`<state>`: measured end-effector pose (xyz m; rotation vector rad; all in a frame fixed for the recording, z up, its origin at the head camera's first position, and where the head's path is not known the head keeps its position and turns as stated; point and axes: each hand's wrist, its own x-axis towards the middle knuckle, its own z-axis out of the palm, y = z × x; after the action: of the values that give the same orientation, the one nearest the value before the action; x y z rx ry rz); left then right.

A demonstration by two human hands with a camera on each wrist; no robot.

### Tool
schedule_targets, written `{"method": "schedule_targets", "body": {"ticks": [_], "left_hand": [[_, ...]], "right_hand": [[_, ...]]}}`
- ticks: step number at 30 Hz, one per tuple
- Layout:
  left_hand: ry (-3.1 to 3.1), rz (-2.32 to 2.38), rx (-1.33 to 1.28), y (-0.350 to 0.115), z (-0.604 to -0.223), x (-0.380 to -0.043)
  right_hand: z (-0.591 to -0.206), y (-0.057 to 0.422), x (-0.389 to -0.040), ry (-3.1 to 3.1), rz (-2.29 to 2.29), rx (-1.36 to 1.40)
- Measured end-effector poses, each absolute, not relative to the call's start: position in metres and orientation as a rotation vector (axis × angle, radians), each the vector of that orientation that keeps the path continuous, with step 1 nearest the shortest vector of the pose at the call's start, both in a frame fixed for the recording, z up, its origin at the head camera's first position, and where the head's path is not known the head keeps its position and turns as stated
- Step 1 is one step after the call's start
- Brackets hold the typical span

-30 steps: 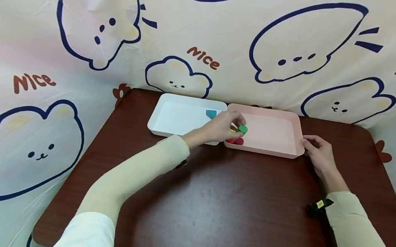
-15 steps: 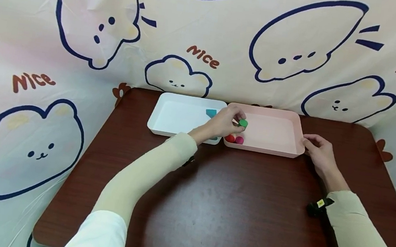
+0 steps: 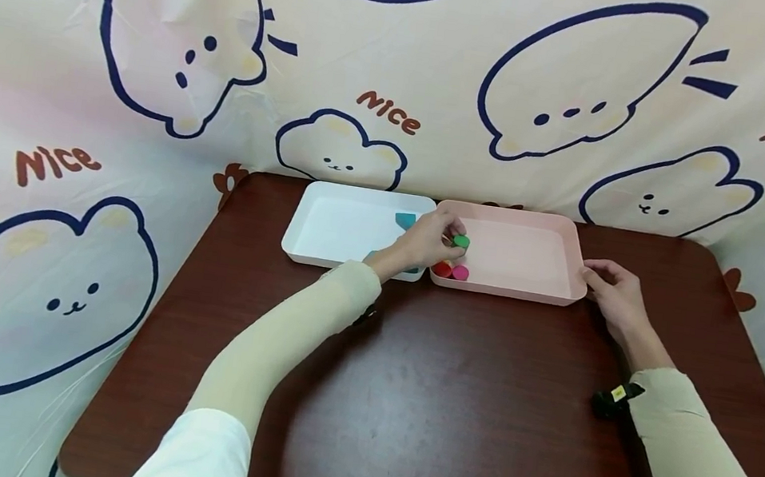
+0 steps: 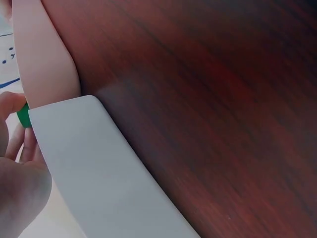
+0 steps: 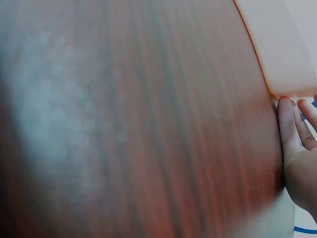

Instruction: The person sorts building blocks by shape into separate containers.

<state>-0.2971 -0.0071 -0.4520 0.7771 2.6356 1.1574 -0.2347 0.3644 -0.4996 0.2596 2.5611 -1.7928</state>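
Observation:
In the head view my left hand (image 3: 428,240) pinches a small green round block (image 3: 461,242) between thumb and fingers, above the left end of the pink tray (image 3: 525,257). Just below that hand, a red round piece (image 3: 443,269) and a magenta round piece (image 3: 461,273) lie in the tray's near left corner. In the left wrist view only part of the green block (image 4: 23,116) shows beside the tray walls. My right hand (image 3: 616,295) touches the pink tray's right end. Its thumb (image 5: 286,111) lies against the tray's corner in the right wrist view.
A white tray (image 3: 329,223) adjoins the pink one on the left, with teal pieces (image 3: 405,220) at its right side, partly hidden by my left hand. Both stand near the far edge of the dark brown table (image 3: 404,403). A printed curtain (image 3: 450,54) hangs behind.
The left hand and the green block have shifted slightly left. A bit of yellow beside the block a second ago is no longer visible. My right hand stays at the tray's end.

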Motion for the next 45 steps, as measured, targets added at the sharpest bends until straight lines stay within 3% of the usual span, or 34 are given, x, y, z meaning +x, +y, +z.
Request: {"method": "schedule_targets", "body": {"ticks": [25,37,45], "left_hand": [[2.696,0.977,0.867,-0.012,-0.458,-0.296],[2.711,0.867,0.981,-0.033,-0.414,-0.296],[2.754,0.760,0.934,-0.068,-0.379,-0.286]], "right_hand": [[-0.502,0.359,-0.240,2.554,-1.806,0.207],[-0.486,0.380,-0.251,2.546,-1.503,0.090],[-0.432,0.368,-0.265,2.668,-1.006,-0.051]]}}
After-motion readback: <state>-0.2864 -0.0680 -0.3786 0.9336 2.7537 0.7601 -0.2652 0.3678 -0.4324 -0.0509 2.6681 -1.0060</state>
